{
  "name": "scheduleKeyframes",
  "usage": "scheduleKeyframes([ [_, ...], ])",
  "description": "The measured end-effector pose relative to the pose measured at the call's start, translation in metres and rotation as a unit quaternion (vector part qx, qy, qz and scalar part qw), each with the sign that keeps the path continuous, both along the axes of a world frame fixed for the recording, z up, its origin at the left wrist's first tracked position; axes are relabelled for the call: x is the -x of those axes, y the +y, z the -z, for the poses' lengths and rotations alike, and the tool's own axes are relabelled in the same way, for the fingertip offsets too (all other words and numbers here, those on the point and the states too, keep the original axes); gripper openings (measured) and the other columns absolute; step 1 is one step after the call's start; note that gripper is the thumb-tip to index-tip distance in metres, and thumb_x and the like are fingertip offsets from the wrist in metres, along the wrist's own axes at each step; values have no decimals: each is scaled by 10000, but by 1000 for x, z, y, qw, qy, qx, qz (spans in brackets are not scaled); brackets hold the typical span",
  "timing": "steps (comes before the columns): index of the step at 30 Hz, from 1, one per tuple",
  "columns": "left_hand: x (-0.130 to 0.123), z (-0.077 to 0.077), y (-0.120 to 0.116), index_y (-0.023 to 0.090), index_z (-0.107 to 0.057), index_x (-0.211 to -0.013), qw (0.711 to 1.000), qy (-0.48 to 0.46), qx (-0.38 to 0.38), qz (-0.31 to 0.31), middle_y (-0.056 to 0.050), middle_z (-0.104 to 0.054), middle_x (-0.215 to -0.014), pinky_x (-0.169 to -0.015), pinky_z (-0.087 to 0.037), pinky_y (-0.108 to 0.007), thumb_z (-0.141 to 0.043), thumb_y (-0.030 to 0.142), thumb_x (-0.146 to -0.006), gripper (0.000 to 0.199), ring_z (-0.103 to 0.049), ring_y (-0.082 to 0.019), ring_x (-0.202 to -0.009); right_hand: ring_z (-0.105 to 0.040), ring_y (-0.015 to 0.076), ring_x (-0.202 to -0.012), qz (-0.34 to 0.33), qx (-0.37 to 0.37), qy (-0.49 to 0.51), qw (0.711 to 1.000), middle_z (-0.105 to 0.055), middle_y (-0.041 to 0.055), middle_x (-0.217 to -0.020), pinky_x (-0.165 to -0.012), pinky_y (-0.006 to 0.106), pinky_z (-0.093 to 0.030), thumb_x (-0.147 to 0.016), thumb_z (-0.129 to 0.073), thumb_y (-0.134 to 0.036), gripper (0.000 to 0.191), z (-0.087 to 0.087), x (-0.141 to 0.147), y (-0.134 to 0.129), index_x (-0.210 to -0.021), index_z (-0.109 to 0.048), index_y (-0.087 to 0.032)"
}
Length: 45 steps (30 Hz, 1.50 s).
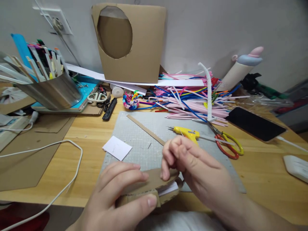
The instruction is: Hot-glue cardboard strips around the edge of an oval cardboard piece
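Observation:
A small folded cardboard piece (156,178) sits low in the view, with white paper showing in its open side. My left hand (120,192) grips it, fingers over the top and thumb along the near edge. My right hand (197,168) is closed in a pinch above its right end; what the fingertips hold, if anything, is hidden. Beyond the hands, a grey cutting mat (127,130) carries a white paper piece (117,148), a thin cardboard strip (144,128) and a yellow glue gun (185,132), partly behind my right hand.
Scissors (234,156) with red and yellow handles lie right of the mat, near a phone (257,124). Pipe cleaners (192,102) are heaped behind. A cardboard panel (146,41) with a round hole leans on the wall. A metal holder (55,93) stands left, beside a white cable (80,154).

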<state>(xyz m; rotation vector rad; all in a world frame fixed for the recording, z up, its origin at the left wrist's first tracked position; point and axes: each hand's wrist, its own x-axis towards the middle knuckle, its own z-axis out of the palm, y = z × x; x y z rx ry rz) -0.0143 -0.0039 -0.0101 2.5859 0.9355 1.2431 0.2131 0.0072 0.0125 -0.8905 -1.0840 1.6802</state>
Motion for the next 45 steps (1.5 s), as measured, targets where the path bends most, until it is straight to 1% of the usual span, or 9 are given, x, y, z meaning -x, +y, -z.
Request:
scheduleKeyframes([
  [5, 6, 6, 2, 240, -563, -1294, 996, -16, 71, 51, -56, -723, -1206, -1019, -531, -456, -566, -11, -903, 465, -628, -219, -1194, -452, 96, -536, 143, -16, 121, 982, -472, -49, -664, -548, 228, -423, -959, -679, -398, 395, 6, -8, 11, -662, -512, -199],
  [9, 8, 8, 4, 231, -472, -1421, 995, -75, 67, 23, -58, -681, -1235, -1038, -532, -440, -589, -58, -838, 662, -626, -215, -1195, -325, 67, -426, 220, -13, 86, 972, -391, -68, -549, -434, 204, -308, -937, -697, -403, 483, 12, -26, 12, -586, -437, -197],
  [14, 9, 6, 8, 210, -558, -1352, 997, -47, 55, 1, -51, -670, -1194, -982, -539, -361, -547, -81, -856, 574, -635, -180, -1147, -338, 39, -401, 279, -4, 30, 960, -444, -76, -577, -420, 179, -302, -909, -721, -422, 449, 32, -49, 12, -626, -455, -197],
  [17, 12, 5, 9, 206, -572, -1335, 999, -25, 42, -22, -53, -670, -1184, -974, -527, -348, -541, -42, -889, 511, -639, -174, -1119, -435, 37, -438, 275, 0, -10, 961, -612, -54, -781, -451, 177, -366, -857, -785, -396, 248, 43, -52, 7, -936, -598, -254],
  [20, 16, 6, 11, 213, -573, -1333, 999, -9, 31, -44, -52, -674, -1171, -967, -514, -346, -553, 5, -913, 469, -639, -178, -1100, -539, 82, -521, 244, -2, -66, 967, -664, -19, -875, -502, 211, -440, -875, -767, -439, 355, 48, -48, -3, -1134, -590, -272],
  [29, 9, -1, 1, 233, -615, -1265, 1000, -13, 17, -22, -44, -705, -1114, -937, -544, -350, -551, -22, -888, 460, -661, -178, -1057, -443, 133, -485, 151, -86, -229, 958, -449, -58, -516, -483, 250, -386, -1008, -510, -590, 509, 49, -35, -19, -665, -532, -215],
  [34, 6, 11, -7, 238, -615, -1250, 997, -71, 0, -16, -45, -709, -1068, -871, -581, -365, -555, -43, -864, 481, -680, -189, -1020, -621, 188, -751, 191, -153, -301, 922, -645, 20, -838, -721, 330, -533, -1046, -441, -373, 205, 62, -40, -13, -1039, -587, -229],
  [38, 5, 19, -10, 245, -564, -1260, 994, -107, 9, -18, -46, -710, -1054, -875, -594, -408, -552, -40, -861, 490, -694, -196, -990, -599, 247, -1203, 183, -198, -361, 893, -585, 106, -1347, -986, 436, -527, -967, -533, -319, 349, 66, -40, -11, -1311, -511, -267],
  [45, 4, 18, -7, 289, -565, -1221, 994, -110, 1, -15, -17, -744, -1051, -894, -571, -415, -561, -13, -870, 463, -709, -176, -952, -612, 318, -1175, 181, -124, -561, 798, -635, 139, -1235, -1043, 545, -483, -955, -597, -308, 202, 62, -66, 11, -1119, -626, -192],
])
